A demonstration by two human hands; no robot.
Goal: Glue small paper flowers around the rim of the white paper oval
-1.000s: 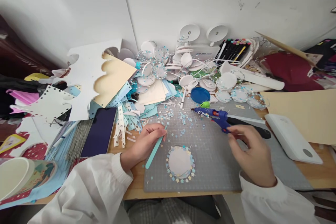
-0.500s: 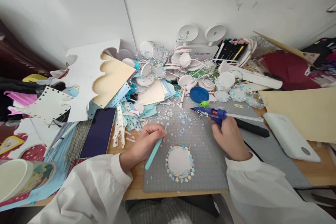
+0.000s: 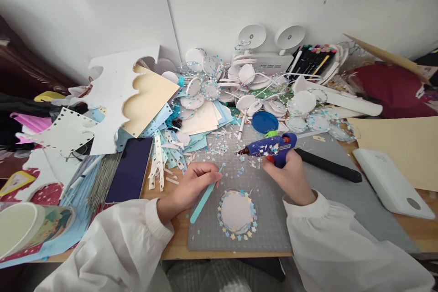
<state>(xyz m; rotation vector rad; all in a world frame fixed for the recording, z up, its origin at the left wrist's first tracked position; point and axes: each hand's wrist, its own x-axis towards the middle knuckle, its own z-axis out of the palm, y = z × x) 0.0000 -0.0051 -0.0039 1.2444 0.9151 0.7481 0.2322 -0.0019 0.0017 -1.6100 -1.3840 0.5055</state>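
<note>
My left hand (image 3: 200, 181) is closed on a thin teal stick (image 3: 202, 203), pinched between thumb and fingers, low over the left part of the grey cutting mat (image 3: 270, 232). A blue glue gun (image 3: 268, 147) is gripped in my right hand (image 3: 290, 175), its dark nozzle pointing left and small paper bits stuck along its barrel. Between and below the hands lies a white disc (image 3: 236, 211) ringed with small pastel flower-shaped pieces. More tiny blue and white pieces (image 3: 215, 146) are scattered on the mat beyond my left hand.
A blue lid (image 3: 264, 122) and a heap of decorated white discs (image 3: 246, 73) fill the back. A phone (image 3: 130, 169) and paper strips (image 3: 160, 159) lie to the left. On the right are a black-handled tool (image 3: 328, 165) and a white power bank (image 3: 393, 183).
My right hand has lifted the glue gun and brought it left and nearer, turning its side to view. The left hand keeps the teal stick almost where it was. The view has shifted slightly.
</note>
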